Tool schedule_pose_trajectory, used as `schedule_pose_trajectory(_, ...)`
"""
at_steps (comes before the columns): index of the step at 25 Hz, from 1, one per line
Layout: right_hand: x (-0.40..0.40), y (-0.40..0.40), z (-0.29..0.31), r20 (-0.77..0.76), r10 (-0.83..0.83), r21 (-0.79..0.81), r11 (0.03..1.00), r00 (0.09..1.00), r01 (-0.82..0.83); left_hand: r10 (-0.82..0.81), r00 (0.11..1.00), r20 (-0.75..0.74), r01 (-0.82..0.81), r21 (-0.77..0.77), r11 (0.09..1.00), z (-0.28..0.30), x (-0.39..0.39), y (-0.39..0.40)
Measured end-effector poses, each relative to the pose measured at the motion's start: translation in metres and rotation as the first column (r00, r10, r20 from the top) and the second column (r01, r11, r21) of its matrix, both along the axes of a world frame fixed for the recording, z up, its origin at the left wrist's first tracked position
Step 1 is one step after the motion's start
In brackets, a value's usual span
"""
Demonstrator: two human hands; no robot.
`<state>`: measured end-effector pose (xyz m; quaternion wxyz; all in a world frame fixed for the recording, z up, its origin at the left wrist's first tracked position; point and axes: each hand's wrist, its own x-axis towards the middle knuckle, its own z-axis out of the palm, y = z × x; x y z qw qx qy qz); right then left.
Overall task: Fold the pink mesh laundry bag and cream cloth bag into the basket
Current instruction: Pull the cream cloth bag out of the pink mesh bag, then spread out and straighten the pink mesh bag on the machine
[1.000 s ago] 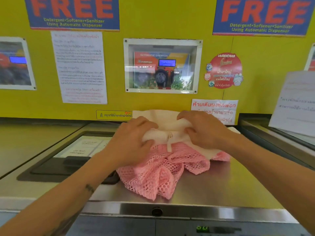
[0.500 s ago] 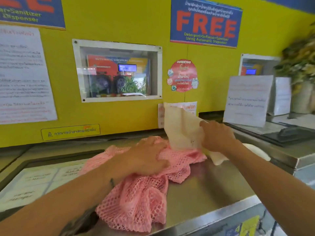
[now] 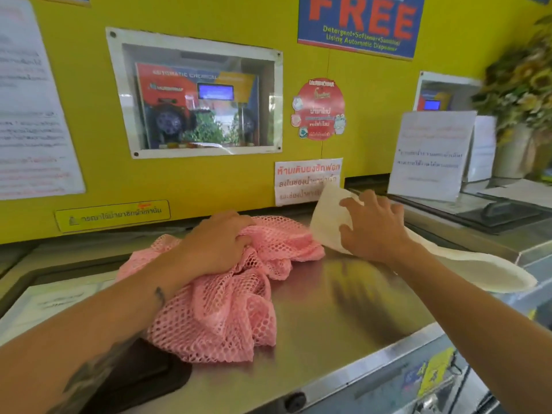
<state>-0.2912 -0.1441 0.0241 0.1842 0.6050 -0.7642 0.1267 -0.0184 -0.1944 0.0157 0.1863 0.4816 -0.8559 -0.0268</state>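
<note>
Left hand point(image 3: 219, 243) grip squeezes pink mesh bag point(image 3: 221, 309) on surface point(image 3: 343, 309). Right hand point(image 3: 373, 228), at 2 o'clock, maybe pinches cream bag point(image 3: 327, 216) w/ fingers spread.

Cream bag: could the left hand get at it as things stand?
Probably yes, though not at once. The cream bag lies just right of the pink mesh bag on the steel top, with nothing between. But the left hand is gripping the mesh, and the right hand covers part of the cream bag.
</note>
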Motion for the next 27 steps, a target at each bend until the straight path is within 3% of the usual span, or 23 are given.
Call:
schedule_pose_trajectory(2,0.025,0.005,0.009,0.232,0.311,-0.050,0.950,0.922,-0.308,-0.038,0.995,-0.095,0.026,-0.119,0.993,0.004,0.006,0.006)
schedule_pose_trajectory(4,0.050,0.007,0.015,0.530,0.495,-0.022,0.820,0.689,-0.572,-0.070,0.984,-0.162,0.029,-0.247,0.969,0.011,0.008,0.014)
schedule_pose_trajectory(6,0.071,0.001,0.011,0.669,0.486,0.038,0.733,0.563,-0.679,-0.116,0.973,-0.200,0.054,-0.291,0.955,0.017,0.011,0.020)
schedule_pose_trajectory(9,0.101,-0.013,-0.009,0.721,0.455,0.047,0.721,0.523,-0.692,-0.128,0.978,-0.166,0.104,-0.148,0.984,0.019,0.020,0.030)
schedule_pose_trajectory(13,0.122,-0.022,-0.020,0.491,0.575,0.016,0.745,0.655,-0.666,-0.044,0.991,-0.127,0.044,0.003,0.999,0.011,0.040,0.035)
schedule_pose_trajectory(15,0.121,-0.019,-0.011,0.463,0.620,-0.062,0.736,0.634,-0.674,-0.036,0.985,-0.169,0.039,0.014,0.999,0.011,0.048,0.037)
schedule_pose_trajectory(18,0.099,-0.013,0.027,0.407,0.683,-0.251,0.722,0.607,-0.645,-0.101,0.955,-0.278,0.077,-0.098,0.992,0.017,0.047,0.039)
schedule_pose_trajectory(19,0.086,-0.012,0.042,0.328,0.682,-0.305,0.731,0.653,-0.610,-0.119,0.946,-0.302,0.084,-0.126,0.988,0.021,0.043,0.039)
schedule_pose_trajectory(21,0.055,-0.013,0.061,0.115,0.503,-0.340,0.830,0.856,-0.442,-0.109,0.947,-0.301,0.075,-0.124,0.990,0.026,0.033,0.038)
schedule_pose_trajectory(22,0.038,-0.014,0.061,0.032,0.353,-0.313,0.892,0.935,-0.326,-0.092,0.956,-0.278,0.064,-0.108,0.992,0.025,0.027,0.035)
schedule_pose_trajectory(24,0.009,-0.012,0.039,-0.055,0.127,-0.119,0.984,0.990,-0.133,-0.050,0.979,-0.196,0.043,-0.038,0.998,0.015,0.019,0.029)
schedule_pose_trajectory(27,-0.017,-0.008,-0.011,0.053,-0.031,0.298,0.955,0.998,0.014,-0.038,0.999,-0.016,0.039,0.054,0.998,-0.003,0.014,0.027)
